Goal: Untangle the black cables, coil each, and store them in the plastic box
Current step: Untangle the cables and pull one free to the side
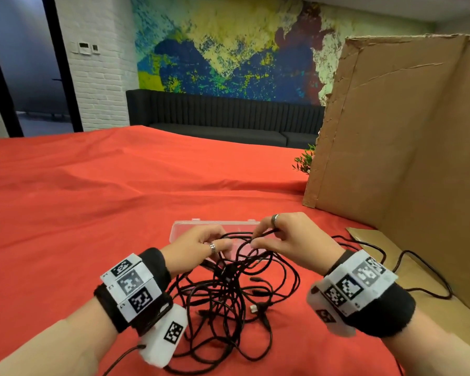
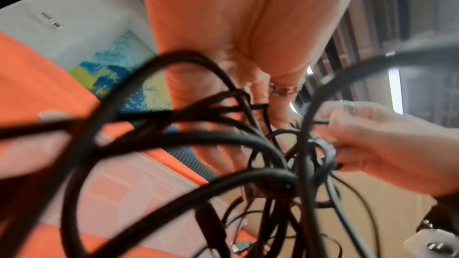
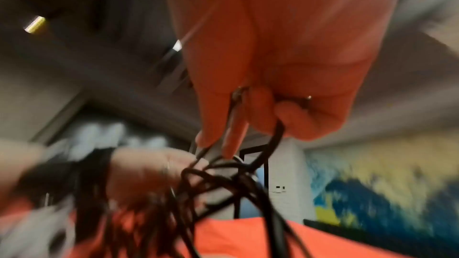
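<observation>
While black cables [image 1: 228,299] lie knotted at 6 o'clock of plastic box [image 1: 179,226] (nothing coiled or stored), left hand [image 1: 198,246] and right hand [image 1: 288,237] pinching strands: untangling barely under way.

Head view bright, evenly lit, bowed at its edges; both wrist views blurred, the right one dimmer

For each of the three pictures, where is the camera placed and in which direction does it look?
Head: worn on the head, facing forward and down at the tangled black cables on the red cloth; both hands and wristbands show.
Left wrist: looks along the left hand into the cables; the right hand shows.
Right wrist: looks along the right hand, which pinches strands; the left hand shows.
Shared: all views show both hands and the cables.
</observation>
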Available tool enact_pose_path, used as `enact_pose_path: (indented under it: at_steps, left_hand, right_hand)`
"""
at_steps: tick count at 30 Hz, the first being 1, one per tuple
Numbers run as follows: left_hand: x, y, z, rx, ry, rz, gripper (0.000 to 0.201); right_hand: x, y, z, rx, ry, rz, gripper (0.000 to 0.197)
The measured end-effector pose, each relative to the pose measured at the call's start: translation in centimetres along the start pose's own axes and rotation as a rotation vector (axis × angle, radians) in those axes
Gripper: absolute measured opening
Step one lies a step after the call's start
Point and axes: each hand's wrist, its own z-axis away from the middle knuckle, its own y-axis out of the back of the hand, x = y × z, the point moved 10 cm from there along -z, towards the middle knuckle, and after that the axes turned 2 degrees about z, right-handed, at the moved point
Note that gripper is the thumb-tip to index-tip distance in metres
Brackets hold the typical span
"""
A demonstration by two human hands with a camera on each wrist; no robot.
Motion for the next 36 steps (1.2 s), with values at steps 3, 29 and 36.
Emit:
enact_pose_path:
  at_steps: [3,29,36]
  left_hand:
    - [0.4,0.2,-0.1,0.020,-0.015,0.001,0.022]
    - [-1.4,2.8,1.1,0.318,0.135,0.353,0.030]
    - [-3.0,1.9,0.9,0.252,0.251,0.563,0.042]
  right_hand:
    - [-0.1,0.6,-0.1,0.068,-0.004,0.011,0.016]
    - [4.3,0.2,0.4,0.227,-0.277,-0.199,0.042]
    - [2.9,0.5,-2.8,0.202,-0.218,0.092,0.017]
